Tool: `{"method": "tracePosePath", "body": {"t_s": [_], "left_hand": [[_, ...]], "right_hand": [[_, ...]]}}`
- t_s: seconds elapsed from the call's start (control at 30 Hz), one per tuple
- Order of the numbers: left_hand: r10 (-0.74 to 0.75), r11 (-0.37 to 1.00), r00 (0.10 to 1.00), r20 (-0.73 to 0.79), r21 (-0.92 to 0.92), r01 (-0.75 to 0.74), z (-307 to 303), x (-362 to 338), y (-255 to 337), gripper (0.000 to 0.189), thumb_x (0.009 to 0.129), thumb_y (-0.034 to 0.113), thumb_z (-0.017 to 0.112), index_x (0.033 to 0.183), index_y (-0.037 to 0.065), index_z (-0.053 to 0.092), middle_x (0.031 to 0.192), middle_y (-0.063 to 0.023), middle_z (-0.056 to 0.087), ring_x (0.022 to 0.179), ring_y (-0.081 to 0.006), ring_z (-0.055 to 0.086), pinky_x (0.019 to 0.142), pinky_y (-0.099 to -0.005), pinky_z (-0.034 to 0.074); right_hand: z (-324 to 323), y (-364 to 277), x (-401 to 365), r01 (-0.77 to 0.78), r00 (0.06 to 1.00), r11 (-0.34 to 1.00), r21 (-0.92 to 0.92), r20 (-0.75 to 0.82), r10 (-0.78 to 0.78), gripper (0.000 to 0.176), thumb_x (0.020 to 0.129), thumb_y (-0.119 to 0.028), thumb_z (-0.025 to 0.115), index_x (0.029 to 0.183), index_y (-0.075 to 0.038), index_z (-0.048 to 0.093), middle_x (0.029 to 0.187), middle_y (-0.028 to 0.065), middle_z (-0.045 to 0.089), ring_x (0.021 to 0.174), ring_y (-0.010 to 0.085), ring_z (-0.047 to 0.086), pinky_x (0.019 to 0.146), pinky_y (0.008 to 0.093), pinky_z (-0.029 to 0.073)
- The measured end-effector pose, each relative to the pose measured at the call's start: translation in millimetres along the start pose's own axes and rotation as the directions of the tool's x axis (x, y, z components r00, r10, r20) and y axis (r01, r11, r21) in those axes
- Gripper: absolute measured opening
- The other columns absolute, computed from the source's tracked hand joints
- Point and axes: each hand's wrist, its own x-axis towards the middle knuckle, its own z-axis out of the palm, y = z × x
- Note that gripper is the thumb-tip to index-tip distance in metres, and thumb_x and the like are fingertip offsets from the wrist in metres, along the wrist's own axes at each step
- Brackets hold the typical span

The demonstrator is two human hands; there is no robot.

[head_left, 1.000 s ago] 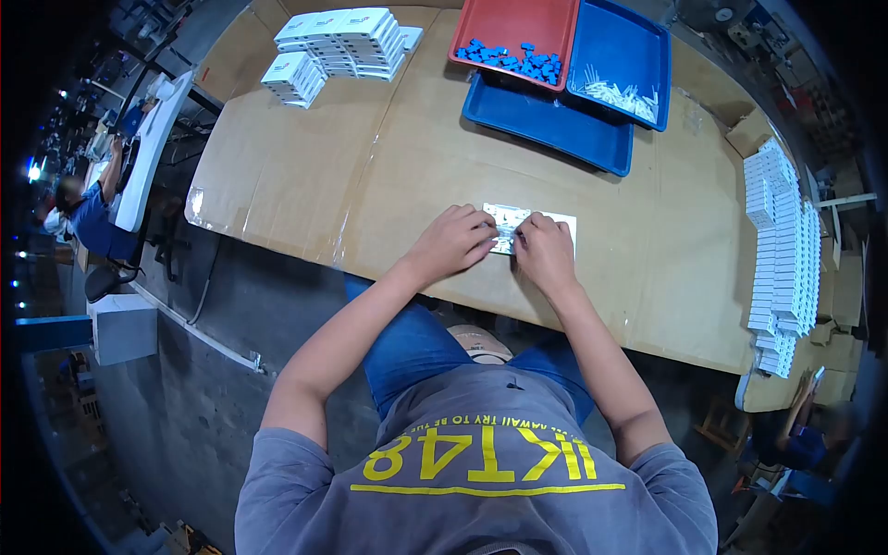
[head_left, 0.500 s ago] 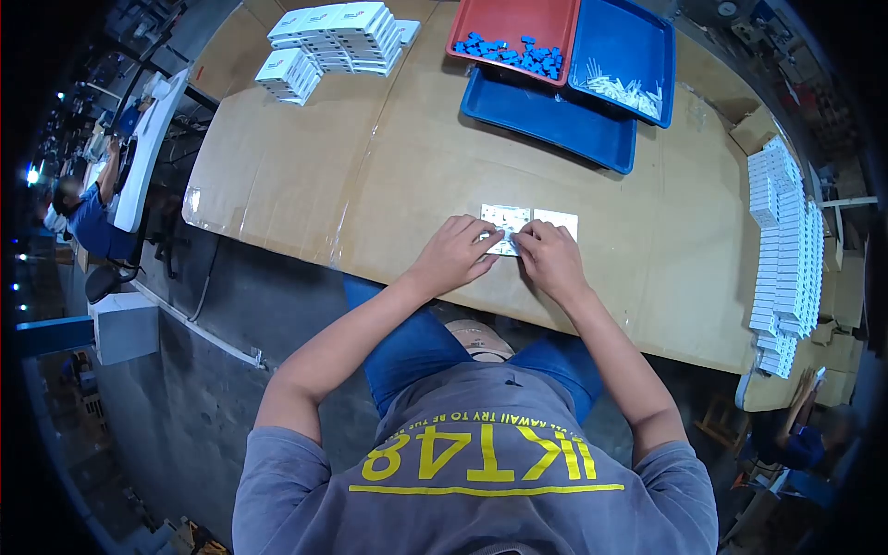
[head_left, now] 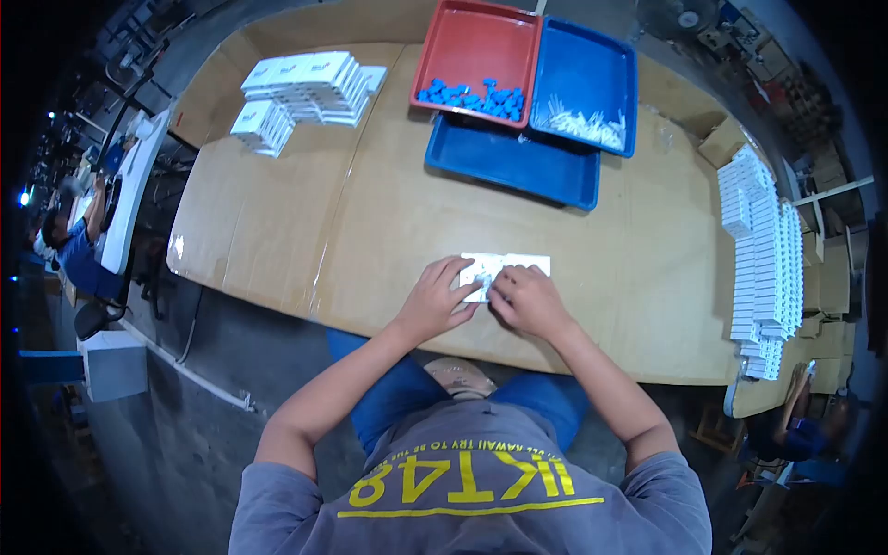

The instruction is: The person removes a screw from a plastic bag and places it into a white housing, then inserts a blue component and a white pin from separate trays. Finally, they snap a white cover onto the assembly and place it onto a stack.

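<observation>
A small open white box (head_left: 470,268) lies near the front edge of the table, its white flap (head_left: 536,265) spread out to the right. My left hand (head_left: 437,301) is at the box's left side, thumb and fingers closed around its near left corner. Over the middle of the box, my right hand (head_left: 529,301) has its fingers curled and pressed together at the fingertips. Whatever is between those fingertips is too small and covered to make out. My hands hide most of the box's inside.
Ahead stand a red tray (head_left: 423,65) with blue pieces (head_left: 476,99), a blue tray (head_left: 583,55) with thin white sticks (head_left: 583,125), and a lower blue tray (head_left: 509,166). White boxes are stacked at far left (head_left: 305,88) and right (head_left: 766,250). Other people sit at both sides.
The head view has shifted, so the table and trays appear lower and farther left. My right hand's fingers are more curled over the box. My left hand stays at its left side.
</observation>
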Motion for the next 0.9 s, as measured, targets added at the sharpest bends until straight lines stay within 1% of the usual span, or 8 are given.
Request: {"method": "tracePosePath", "body": {"t_s": [0.27,0.37,0.5,0.57,0.63,0.7,0.83,0.9], "left_hand": [[-0.042,0.997,0.999,-0.001,-0.064,0.042,-3.0,6.5,0.3,0.041,0.078,0.021,0.083,0.116,0.011,0.072,0.135,-0.0193,0.059,0.131,-0.0390,0.055,0.109,-0.0492,0.047],[-0.045,0.997,0.999,0.011,-0.068,0.046,-3.9,6.5,-2.4,0.046,0.078,0.022,0.083,0.121,0.011,0.069,0.136,-0.0203,0.058,0.131,-0.0387,0.056,0.109,-0.0488,0.047],[-0.074,0.994,0.997,0.002,-0.078,0.074,-7.9,9.7,-1.7,0.060,0.079,0.024,0.083,0.132,0.007,0.061,0.137,-0.0211,0.057,0.130,-0.0387,0.056,0.109,-0.0481,0.048],[-0.096,0.990,0.995,-0.002,-0.101,0.095,-7.9,10.2,-1.2,0.064,0.080,0.026,0.083,0.136,0.005,0.058,0.138,-0.0216,0.056,0.131,-0.0393,0.056,0.110,-0.0480,0.048],[-0.116,0.990,0.993,0.027,-0.078,0.118,-5.8,7.4,-4.6,0.072,0.081,0.029,0.083,0.142,0.005,0.053,0.146,-0.0240,0.051,0.138,-0.0415,0.050,0.115,-0.0505,0.043],[-0.134,0.988,0.991,0.032,-0.073,0.136,-10.6,11.2,-2.5,0.073,0.083,0.032,0.081,0.144,0.005,0.052,0.150,-0.0251,0.047,0.143,-0.0422,0.045,0.119,-0.0521,0.039],[-0.151,0.984,0.987,0.061,-0.085,0.156,-13.0,11.9,-1.9,0.077,0.083,0.035,0.080,0.146,0.004,0.049,0.153,-0.0255,0.045,0.145,-0.0426,0.044,0.120,-0.0541,0.036],[-0.162,0.982,0.986,0.049,-0.091,0.166,-13.6,12.8,-1.7,0.079,0.081,0.033,0.083,0.146,0.004,0.048,0.151,-0.0261,0.047,0.143,-0.0436,0.046,0.119,-0.0552,0.038]], "right_hand": [[-13.4,10.4,9.0,0.028,0.989,0.999,-0.015,0.145,-0.026,0.022,0.095,-0.027,0.069,0.091,-0.008,0.077,0.095,0.0094,0.070,0.092,0.0288,0.068,0.082,0.0416,0.050],[-29.5,24.2,31.8,0.048,0.992,0.996,0.071,0.112,-0.056,0.019,0.094,-0.026,0.068,0.092,-0.009,0.077,0.094,0.0088,0.072,0.091,0.0283,0.069,0.083,0.0428,0.052],[-56.6,59.6,100.9,-0.192,0.974,0.974,0.118,-0.096,0.204,0.017,0.093,-0.018,0.066,0.097,-0.005,0.077,0.099,0.0149,0.076,0.093,0.0351,0.071,0.083,0.0479,0.055],[-72.1,77.5,140.0,-0.153,0.933,0.985,0.077,-0.316,0.170,0.017,0.093,-0.014,0.065,0.099,-0.002,0.076,0.099,0.0190,0.075,0.094,0.0389,0.071,0.082,0.0491,0.056],[-77.2,102.8,178.9,-0.154,0.893,0.987,0.050,-0.420,0.160,0.016,0.094,-0.011,0.065,0.102,-0.003,0.076,0.099,0.0192,0.075,0.094,0.0387,0.071,0.083,0.0495,0.054],[-81.7,124.5,213.9,-0.185,0.912,0.980,-0.073,-0.384,0.144,0.019,0.095,-0.008,0.064,0.109,-0.005,0.076,0.100,0.0172,0.075,0.098,0.0367,0.069,0.086,0.0496,0.051],[-78.8,147.0,261.0,-0.041,0.943,0.945,-0.325,-0.326,-0.071,0.032,0.092,-0.004,0.062,0.122,-0.012,0.074,0.102,0.0114,0.070,0.105,0.0301,0.065,0.091,0.0463,0.046],[-77.8,150.9,275.2,-0.060,0.965,0.922,-0.384,-0.258,-0.045,0.037,0.091,-0.006,0.063,0.126,-0.015,0.073,0.103,0.0098,0.069,0.106,0.0296,0.065,0.091,0.0456,0.045]]}}
